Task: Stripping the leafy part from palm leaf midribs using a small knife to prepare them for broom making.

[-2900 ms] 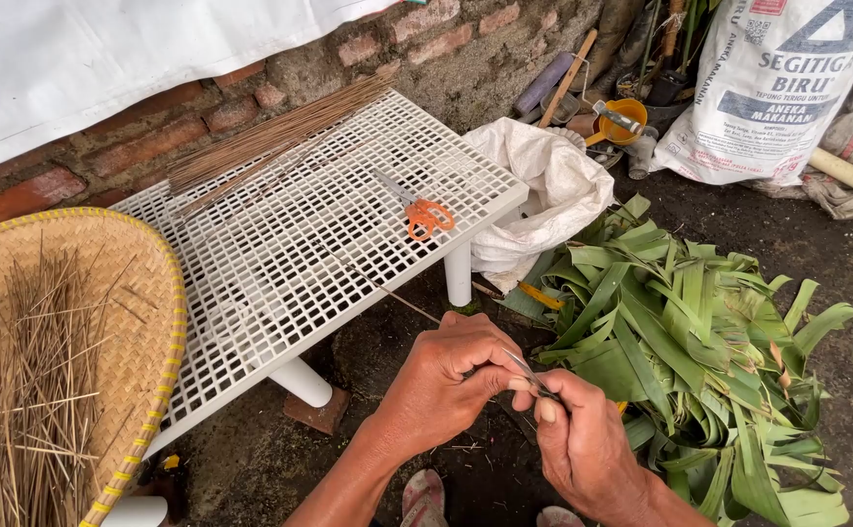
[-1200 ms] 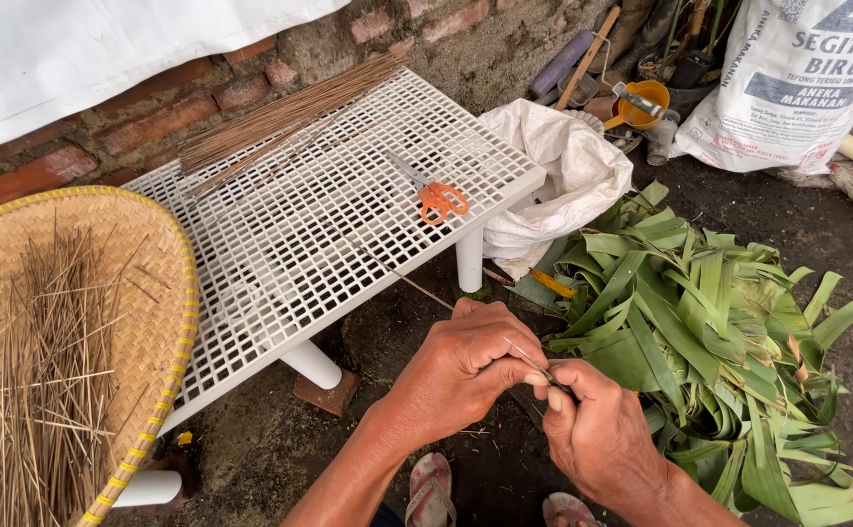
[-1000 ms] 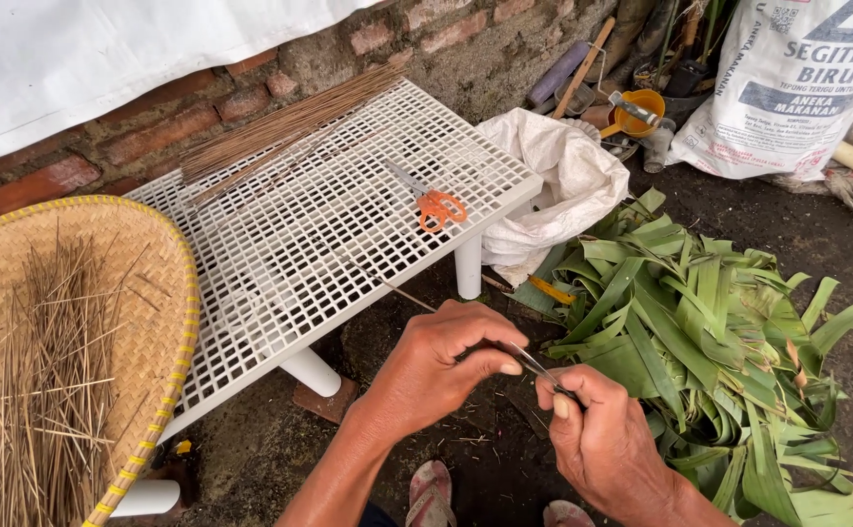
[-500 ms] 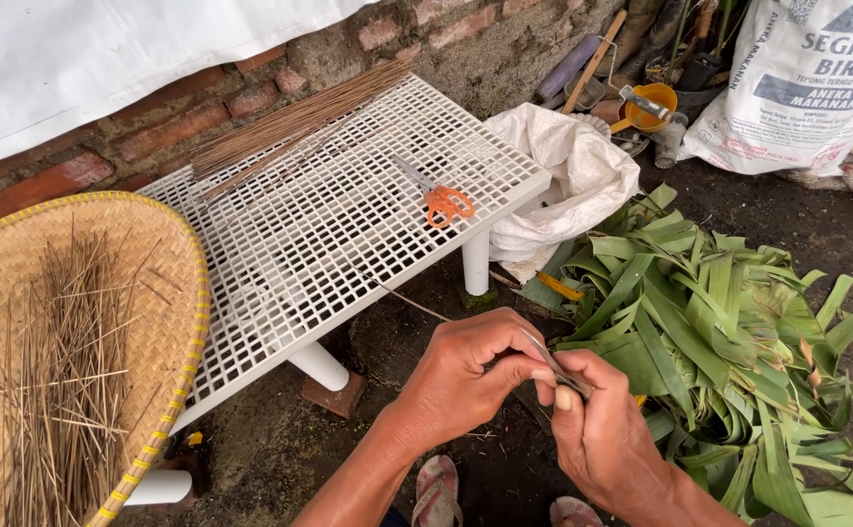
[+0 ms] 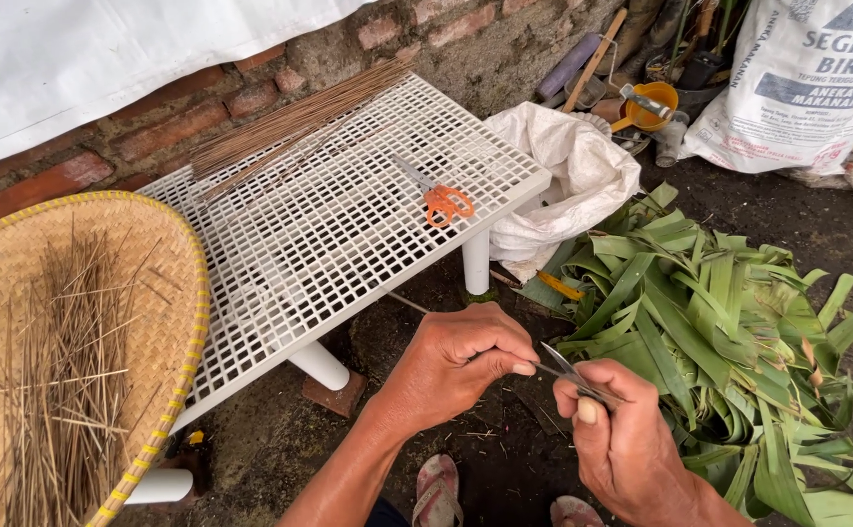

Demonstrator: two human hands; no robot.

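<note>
Head view: lower centre of frame.
Left hand (image 5: pixel 456 366): pinching thin leaf rib (image 5: pixel 409 304), drawn further left than before.
Right hand (image 5: pixel 621 439): fingers closed round small grey blade (image 5: pixel 568 369), scraping on.
Lower right: green leaf pile (image 5: pixel 729 342).

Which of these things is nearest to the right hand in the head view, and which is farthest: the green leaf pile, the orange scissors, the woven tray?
Measured from the right hand:
1. Green leaf pile: nearest, just beside the hand on the ground, to its right.
2. Orange scissors: farther, up on the white grid table, to the upper left.
3. Woven tray: farthest, at the far left edge, holding thin sticks.
</note>
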